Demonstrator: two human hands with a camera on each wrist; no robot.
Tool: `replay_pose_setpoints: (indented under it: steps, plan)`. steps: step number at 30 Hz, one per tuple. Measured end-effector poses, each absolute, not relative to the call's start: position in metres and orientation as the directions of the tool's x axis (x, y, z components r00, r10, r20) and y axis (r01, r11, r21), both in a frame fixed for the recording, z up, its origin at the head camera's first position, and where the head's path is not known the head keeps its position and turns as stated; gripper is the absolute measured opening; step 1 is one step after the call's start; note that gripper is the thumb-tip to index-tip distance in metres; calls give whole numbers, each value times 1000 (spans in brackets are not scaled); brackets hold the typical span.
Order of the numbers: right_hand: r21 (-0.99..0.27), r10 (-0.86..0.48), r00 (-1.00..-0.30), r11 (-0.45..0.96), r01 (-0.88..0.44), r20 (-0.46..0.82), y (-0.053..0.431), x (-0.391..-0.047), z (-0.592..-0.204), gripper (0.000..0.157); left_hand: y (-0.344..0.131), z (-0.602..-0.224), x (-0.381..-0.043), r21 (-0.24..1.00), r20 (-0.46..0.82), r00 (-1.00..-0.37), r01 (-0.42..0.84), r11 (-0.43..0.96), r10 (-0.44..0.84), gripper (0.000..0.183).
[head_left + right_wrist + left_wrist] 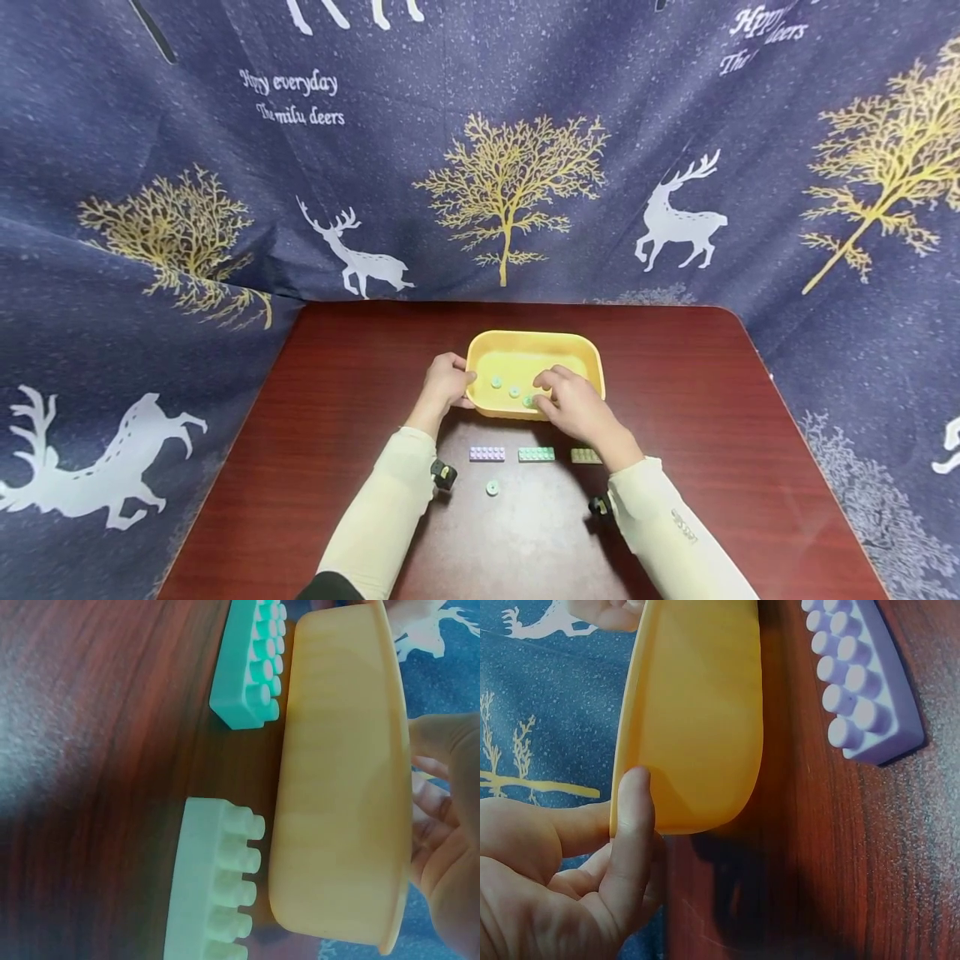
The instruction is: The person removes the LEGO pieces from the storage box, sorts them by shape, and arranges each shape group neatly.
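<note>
A yellow plastic tub (555,340) sits on the table, its left end gripped by my left hand (446,383), thumb on the outer wall in the left wrist view. My right hand (576,406) reaches over the near right rim into the tub, thumb and forefinger apart. Beside its fingertips lies a small pale green ring (528,401); two more, a middle ring (514,392) and a left ring (497,382), lie on the tub's floor. In the right wrist view the tub's wall (345,780) hides the right fingertips.
A purple toy brick (487,454), a green brick (536,454) and a yellow-green brick (585,456) stand in a row before the tub, the last partly behind the right forearm. Nearer lies another pale green ring (492,487). A blue patterned cloth (450,208) hangs behind the table.
</note>
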State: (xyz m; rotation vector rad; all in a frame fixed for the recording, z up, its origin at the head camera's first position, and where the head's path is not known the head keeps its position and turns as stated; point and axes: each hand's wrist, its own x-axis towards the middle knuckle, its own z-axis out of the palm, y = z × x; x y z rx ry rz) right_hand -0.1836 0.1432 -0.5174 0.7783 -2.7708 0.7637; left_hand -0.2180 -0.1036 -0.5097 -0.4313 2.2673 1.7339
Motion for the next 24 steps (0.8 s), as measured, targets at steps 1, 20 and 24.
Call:
replay_pose_setpoints:
  steps: [1,20,24]
  plan:
    - [-429,-442,-851,735,-525,284,143,-185,-518,20,-104,-510,-218,890,-376,-923,-384,247,-81,19]
    - [-359,-497,-855,779,-515,148,138,-206,-517,33,-104,-511,-218,893,-380,-922,-387,229,-78,28]
    - [-350,-511,-852,783,-515,110,137,-211,-517,34,-104,-509,-217,892,-380,-922,-387,231,-77,27]
